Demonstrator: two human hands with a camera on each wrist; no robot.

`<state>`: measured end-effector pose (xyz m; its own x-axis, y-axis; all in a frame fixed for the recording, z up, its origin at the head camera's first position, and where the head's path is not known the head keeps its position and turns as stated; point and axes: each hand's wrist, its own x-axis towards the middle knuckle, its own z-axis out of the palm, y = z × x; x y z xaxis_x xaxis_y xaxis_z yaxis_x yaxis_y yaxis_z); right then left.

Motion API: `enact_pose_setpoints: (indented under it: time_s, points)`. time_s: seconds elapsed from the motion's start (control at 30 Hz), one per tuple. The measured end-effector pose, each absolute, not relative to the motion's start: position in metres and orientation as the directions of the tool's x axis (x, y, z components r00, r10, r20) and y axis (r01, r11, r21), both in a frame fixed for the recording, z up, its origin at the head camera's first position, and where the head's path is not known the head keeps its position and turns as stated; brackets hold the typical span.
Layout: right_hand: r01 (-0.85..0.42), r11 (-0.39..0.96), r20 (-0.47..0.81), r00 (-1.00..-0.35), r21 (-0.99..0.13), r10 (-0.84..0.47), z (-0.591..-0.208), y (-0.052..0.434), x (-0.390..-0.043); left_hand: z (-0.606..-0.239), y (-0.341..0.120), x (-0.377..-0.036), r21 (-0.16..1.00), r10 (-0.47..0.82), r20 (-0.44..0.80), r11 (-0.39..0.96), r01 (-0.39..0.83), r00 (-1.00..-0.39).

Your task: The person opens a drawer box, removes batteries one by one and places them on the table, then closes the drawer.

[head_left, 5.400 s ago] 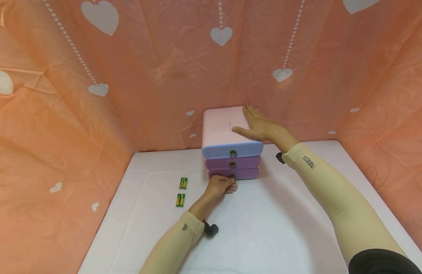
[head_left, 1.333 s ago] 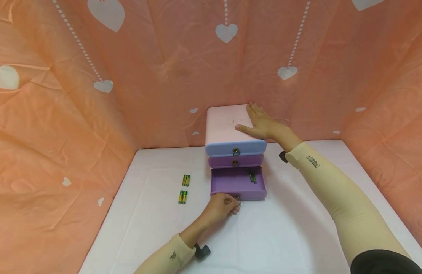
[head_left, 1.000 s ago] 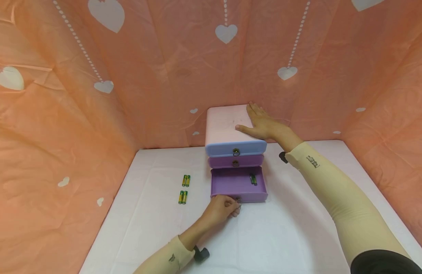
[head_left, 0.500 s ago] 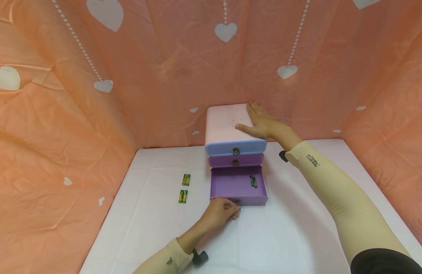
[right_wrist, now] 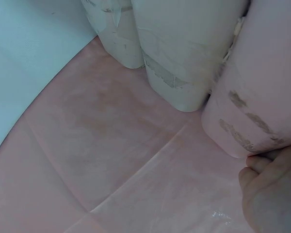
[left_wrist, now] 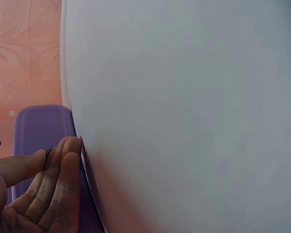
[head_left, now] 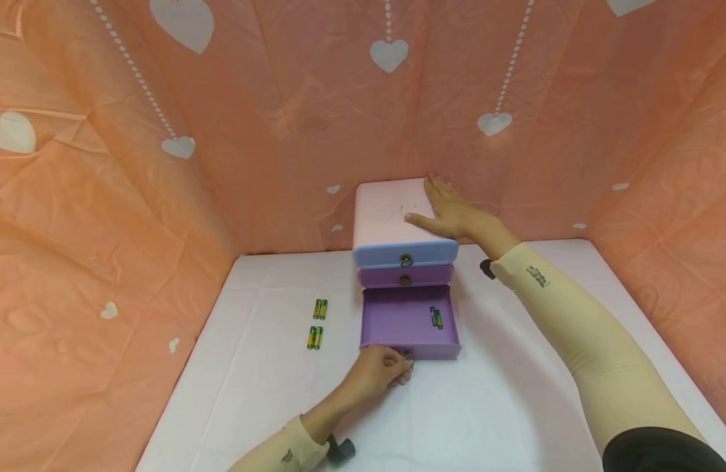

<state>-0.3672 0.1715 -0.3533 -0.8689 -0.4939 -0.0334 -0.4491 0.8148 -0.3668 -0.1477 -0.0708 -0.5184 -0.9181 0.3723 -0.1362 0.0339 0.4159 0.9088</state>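
Surface [head_left: 516,393] stretches white beneath everything I work with. Toward its back stands the cabinet [head_left: 392,210], pink on top. Its bottom drawer [head_left: 392,319] sits well out, floor exposed. Bracing comes first for me: the right hand [head_left: 445,215] lies on the cabinet's top at the right edge, fingers straight, thumb spread away from them, and I want that weight steady so the whole body cannot slide forward. The left hand [head_left: 375,373] is at the drawer's front; I would draw level and straight, stopping short of where the drawer might tip off. One pair of batteries [head_left: 438,320] lies inside toward the drawer's right wall, and a jerk could send it sliding, so slow is best. A far pair [head_left: 323,309] and a near pair [head_left: 318,338] lie on the surface to the left, apart from the drawer. Smallest is the ring pull [head_left: 409,356], pinched between left thumb and fingers; the left wrist view gives me only a dark sliver there, so I judge that grip cautiously.
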Motion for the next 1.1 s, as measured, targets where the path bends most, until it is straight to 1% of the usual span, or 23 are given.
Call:
enact_pose_setpoints:
  time_s: [0.37,0.67,1.1]
  points:
    - [-0.442,0.819,-0.037,-0.872,-0.365,-0.488,-0.355,0.172,-0.368,-0.519,-0.07,-0.14,0.906,0.345,-0.169,0.424,-0.007,-0.923]
    - [-0.447,0.815,-0.031,-0.87,-0.37,-0.492,-0.355,0.173,-0.369,-0.519,-0.071,-0.134,0.902,0.355,-0.159,0.431,0.01,-0.921]
    - [-0.44,0.819,-0.036,-0.873,-0.368,-0.486,-0.357,0.172,-0.37,-0.518,-0.066,-0.125,0.911,0.343,-0.181,0.412,-0.026,-0.922]
